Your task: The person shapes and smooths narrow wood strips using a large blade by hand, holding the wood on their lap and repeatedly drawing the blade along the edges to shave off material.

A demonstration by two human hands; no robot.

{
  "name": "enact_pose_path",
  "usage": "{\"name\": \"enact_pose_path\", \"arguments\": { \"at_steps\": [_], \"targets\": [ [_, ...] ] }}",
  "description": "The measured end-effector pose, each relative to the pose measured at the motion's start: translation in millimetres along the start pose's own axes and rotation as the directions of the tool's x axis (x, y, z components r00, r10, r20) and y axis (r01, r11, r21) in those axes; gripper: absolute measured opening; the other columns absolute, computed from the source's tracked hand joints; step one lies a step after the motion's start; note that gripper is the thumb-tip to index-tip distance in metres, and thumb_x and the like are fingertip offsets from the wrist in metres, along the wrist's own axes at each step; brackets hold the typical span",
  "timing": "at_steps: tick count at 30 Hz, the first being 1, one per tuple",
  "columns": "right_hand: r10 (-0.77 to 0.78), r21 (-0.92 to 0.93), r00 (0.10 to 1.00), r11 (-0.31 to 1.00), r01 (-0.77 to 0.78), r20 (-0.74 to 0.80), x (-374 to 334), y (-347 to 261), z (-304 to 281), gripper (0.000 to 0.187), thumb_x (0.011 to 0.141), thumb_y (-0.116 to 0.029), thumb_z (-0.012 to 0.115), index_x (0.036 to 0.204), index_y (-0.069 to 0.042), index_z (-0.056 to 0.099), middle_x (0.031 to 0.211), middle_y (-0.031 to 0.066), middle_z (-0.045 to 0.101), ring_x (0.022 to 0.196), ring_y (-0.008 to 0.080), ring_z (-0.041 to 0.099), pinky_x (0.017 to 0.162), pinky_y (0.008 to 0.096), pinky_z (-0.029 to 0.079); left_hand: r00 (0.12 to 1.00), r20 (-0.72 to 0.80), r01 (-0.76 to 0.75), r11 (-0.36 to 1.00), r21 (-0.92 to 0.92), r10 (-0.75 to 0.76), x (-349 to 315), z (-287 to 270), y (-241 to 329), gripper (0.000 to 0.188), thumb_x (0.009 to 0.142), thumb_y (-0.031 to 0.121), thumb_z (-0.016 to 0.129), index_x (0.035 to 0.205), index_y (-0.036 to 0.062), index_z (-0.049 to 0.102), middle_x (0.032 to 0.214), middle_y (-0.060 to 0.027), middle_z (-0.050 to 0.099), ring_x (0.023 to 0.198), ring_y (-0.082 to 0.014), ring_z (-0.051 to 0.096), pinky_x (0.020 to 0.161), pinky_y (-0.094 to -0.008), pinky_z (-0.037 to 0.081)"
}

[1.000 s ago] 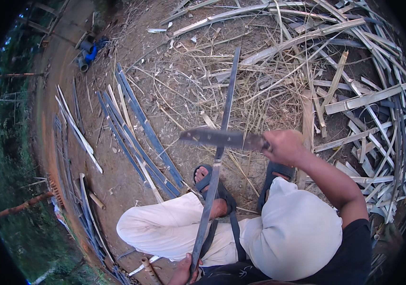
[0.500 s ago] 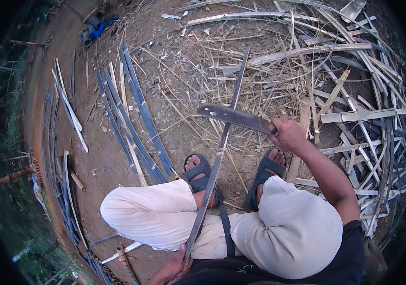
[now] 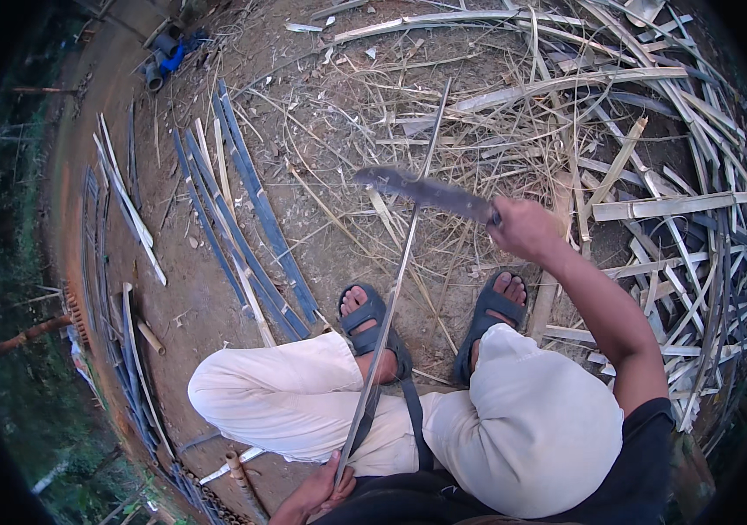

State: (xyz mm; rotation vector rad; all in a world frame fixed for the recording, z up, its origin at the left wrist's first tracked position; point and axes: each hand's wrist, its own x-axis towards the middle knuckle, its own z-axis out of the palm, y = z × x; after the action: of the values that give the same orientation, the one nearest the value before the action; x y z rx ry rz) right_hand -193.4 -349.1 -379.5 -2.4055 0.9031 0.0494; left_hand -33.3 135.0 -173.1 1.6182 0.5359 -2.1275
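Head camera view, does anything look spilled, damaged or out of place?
Loose, tangled shavings lie scattered ahead, and pale strips are heaped crisscross on the right; they look untidy compared with the dark strips lying roughly parallel on the left. The long strip in your left hand shows no obvious break. The blade is blurred.

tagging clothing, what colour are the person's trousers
Off-white trousers, seen best in the head view.

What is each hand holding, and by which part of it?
The right hand holds a large knife by its handle; the left hand holds a long thin strip near its lower end.
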Motion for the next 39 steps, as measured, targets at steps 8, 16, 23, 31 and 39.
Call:
{"name": "enact_pose_path", "arguments": {
  "at_steps": [8, 16, 23, 31, 39],
  "targets": [
    [-0.280, -0.038, 0.960, 0.959, 0.280, 0.009, -5.4, -10.8, 17.7, 0.030, 0.078, -0.028, 0.074, 0.085, -0.006, 0.056, 0.074, 0.0120, 0.066, 0.068, 0.0322, 0.069, 0.060, 0.0433, 0.056, 0.990, -0.139, 0.028, 1.000, -0.004, -0.029, 4.7, -2.2, -6.7, 0.074, 0.101, 0.068, 0.015, 0.057, 0.0113, 0.034, 0.047, -0.0010, 0.031, 0.035, -0.0128, 0.026, 0.033, -0.0272, 0.026],
    [0.178, -0.176, 0.983, 0.967, -0.182, -0.041, 117.5, 82.0, -23.0, 0.027, 0.086, -0.027, 0.064, 0.095, -0.001, 0.064, 0.081, 0.0213, 0.070, 0.081, 0.0391, 0.070, 0.075, 0.0490, 0.057, 0.977, -0.205, 0.064, 0.998, 0.020, -0.058, 5.6, 1.3, 4.9, 0.077, 0.097, 0.073, 0.020, 0.052, 0.0115, 0.032, 0.046, -0.0036, 0.031, 0.042, -0.0162, 0.029, 0.044, -0.0280, 0.026],
    [0.296, -0.096, 0.955, 0.950, -0.298, -0.030, 131.4, 94.4, -18.5, 0.020, 0.086, -0.020, 0.059, 0.092, -0.002, 0.066, 0.087, 0.0222, 0.070, 0.082, 0.0389, 0.070, 0.077, 0.0493, 0.057, 0.958, -0.270, 0.087, 0.996, -0.037, -0.093, 5.9, 4.2, 6.1, 0.077, 0.098, 0.073, 0.021, 0.053, 0.0110, 0.033, 0.048, -0.0034, 0.032, 0.045, -0.0166, 0.031, 0.046, -0.0276, 0.027],
    [0.245, -0.148, 0.970, 0.958, -0.243, -0.009, 135.9, 71.5, -16.5, 0.023, 0.086, -0.017, 0.057, 0.089, 0.002, 0.070, 0.092, 0.0224, 0.072, 0.088, 0.0388, 0.071, 0.078, 0.0480, 0.057, 0.968, -0.219, 0.109, 0.992, -0.069, -0.121, 0.8, 5.2, 6.3, 0.077, 0.098, 0.073, 0.019, 0.053, 0.0115, 0.032, 0.048, -0.0027, 0.032, 0.046, -0.0166, 0.031, 0.049, -0.0267, 0.029],
    [0.397, -0.056, 0.917, 0.915, -0.399, -0.033, 168.2, 78.4, -20.9, 0.024, 0.085, -0.013, 0.055, 0.095, 0.002, 0.072, 0.097, 0.0231, 0.072, 0.094, 0.0380, 0.071, 0.081, 0.0461, 0.057, 0.983, -0.140, 0.106, 0.990, -0.095, -0.119, 4.0, -12.9, 4.2, 0.076, 0.097, 0.073, 0.020, 0.053, 0.0124, 0.031, 0.048, -0.0012, 0.030, 0.044, -0.0157, 0.029, 0.045, -0.0276, 0.027]
  ]
}}
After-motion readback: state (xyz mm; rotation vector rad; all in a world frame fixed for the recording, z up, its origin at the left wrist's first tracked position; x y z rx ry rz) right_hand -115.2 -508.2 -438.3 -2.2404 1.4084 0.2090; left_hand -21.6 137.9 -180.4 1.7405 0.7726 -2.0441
